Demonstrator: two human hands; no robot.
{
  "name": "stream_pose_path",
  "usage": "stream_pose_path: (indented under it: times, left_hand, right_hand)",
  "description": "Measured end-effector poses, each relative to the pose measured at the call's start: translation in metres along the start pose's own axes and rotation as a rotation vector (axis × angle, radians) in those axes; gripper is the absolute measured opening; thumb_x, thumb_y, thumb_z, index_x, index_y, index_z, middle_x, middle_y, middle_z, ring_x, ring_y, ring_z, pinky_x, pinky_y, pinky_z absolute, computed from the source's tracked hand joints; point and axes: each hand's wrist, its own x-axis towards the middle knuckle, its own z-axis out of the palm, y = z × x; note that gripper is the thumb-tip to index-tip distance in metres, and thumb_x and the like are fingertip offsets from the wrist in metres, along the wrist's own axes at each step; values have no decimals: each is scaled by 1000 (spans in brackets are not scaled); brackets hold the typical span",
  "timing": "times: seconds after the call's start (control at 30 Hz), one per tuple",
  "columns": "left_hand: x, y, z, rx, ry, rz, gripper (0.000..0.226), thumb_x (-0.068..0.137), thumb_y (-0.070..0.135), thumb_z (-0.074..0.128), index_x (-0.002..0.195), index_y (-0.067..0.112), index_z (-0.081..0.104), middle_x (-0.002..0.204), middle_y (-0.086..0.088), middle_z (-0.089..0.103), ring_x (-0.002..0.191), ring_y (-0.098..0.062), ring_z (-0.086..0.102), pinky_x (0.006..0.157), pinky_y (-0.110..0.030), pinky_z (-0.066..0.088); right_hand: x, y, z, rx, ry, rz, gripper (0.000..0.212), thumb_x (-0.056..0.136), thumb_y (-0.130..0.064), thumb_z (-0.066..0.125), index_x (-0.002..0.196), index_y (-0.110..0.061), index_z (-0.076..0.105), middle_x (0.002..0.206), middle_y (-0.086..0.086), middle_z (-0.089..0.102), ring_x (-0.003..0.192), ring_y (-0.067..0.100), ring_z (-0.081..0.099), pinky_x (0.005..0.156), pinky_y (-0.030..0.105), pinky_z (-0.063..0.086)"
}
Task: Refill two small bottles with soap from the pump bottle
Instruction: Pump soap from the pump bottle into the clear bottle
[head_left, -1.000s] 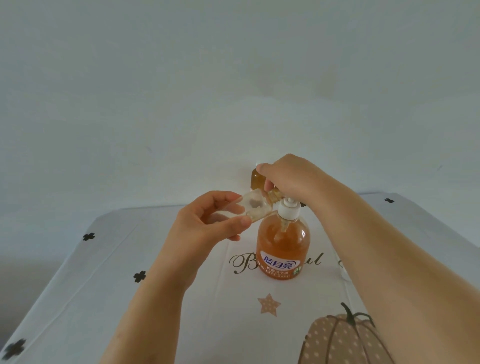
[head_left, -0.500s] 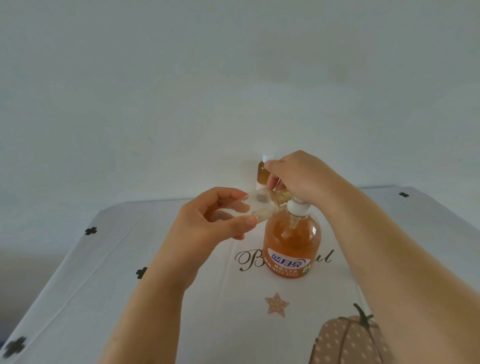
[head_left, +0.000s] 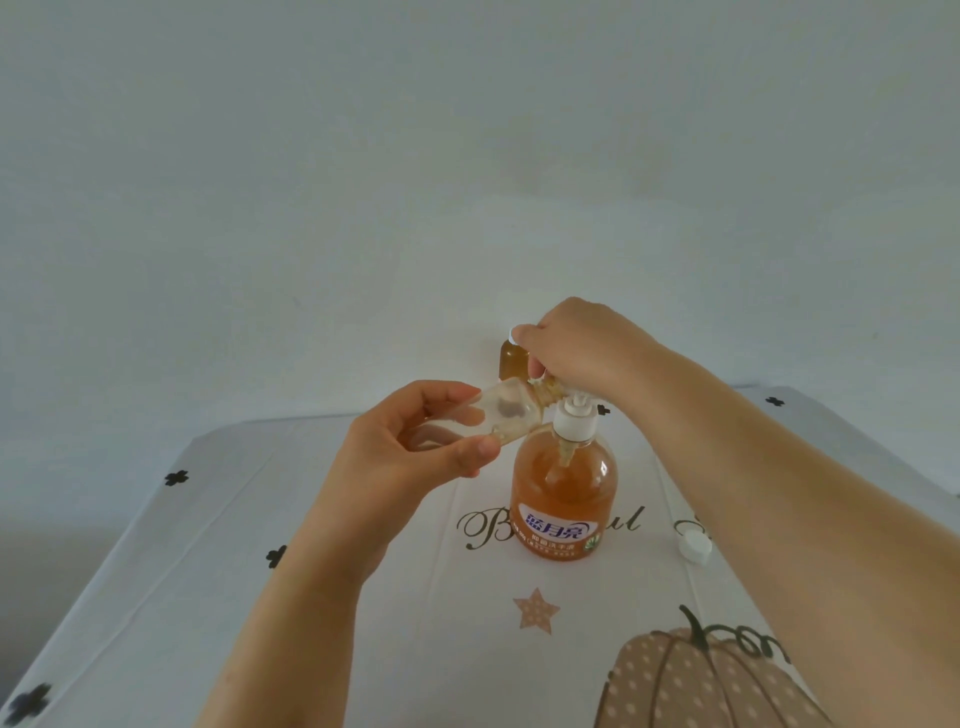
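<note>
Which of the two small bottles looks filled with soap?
The upright small bottle behind the right hand: what shows of it is amber. The tilted small bottle that the left hand holds is nearly clear.

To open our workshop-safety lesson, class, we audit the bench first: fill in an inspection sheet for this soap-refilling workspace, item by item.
Surface: table under a white printed cloth.
Job's things: pump bottle upright, orange soap inside; small clear bottle tilted, mouth at the nozzle; second small bottle behind, amber-filled.
Clutter: loose white cap on the cloth, right side.
Hands: left hand grips the small clear bottle; right hand curls over the pump head.
Cables: nothing seen.
Surroundings: plain pale wall.
</note>
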Motion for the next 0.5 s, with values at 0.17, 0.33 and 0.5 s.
stream_pose_path:
  times: [0.17, 0.33, 0.5]
  left_hand:
    - [0, 0, -2, 17, -18, -7, 49, 58, 28, 82, 105, 20, 70, 97, 4, 74, 72, -15, 70, 69, -17, 52]
    - [0, -1, -1, 10, -17, -2, 48, 58, 26, 82, 104, 20, 70, 95, 5, 75, 71, -15, 70, 68, -15, 52]
    - [0, -1, -2, 14, -13, 5, 47, 57, 27, 81, 103, 22, 70, 94, 6, 75, 70, -14, 70, 67, -15, 52]
  right_hand:
    - [-2, -6, -15, 81, -140, 13, 44, 103, -27, 41, 74, -13, 71, 81, 0, 74, 74, 18, 60, 63, 26, 42]
    - [3, -7, -8, 44, -121, 19, 39, 103, -22, 42, 80, -10, 71, 89, 4, 74, 77, 21, 63, 71, 30, 47]
    - [7, -2, 1, 71, -55, 43, 32, 100, -21, 45, 82, -9, 68, 90, 8, 70, 79, 23, 61, 83, 37, 52]
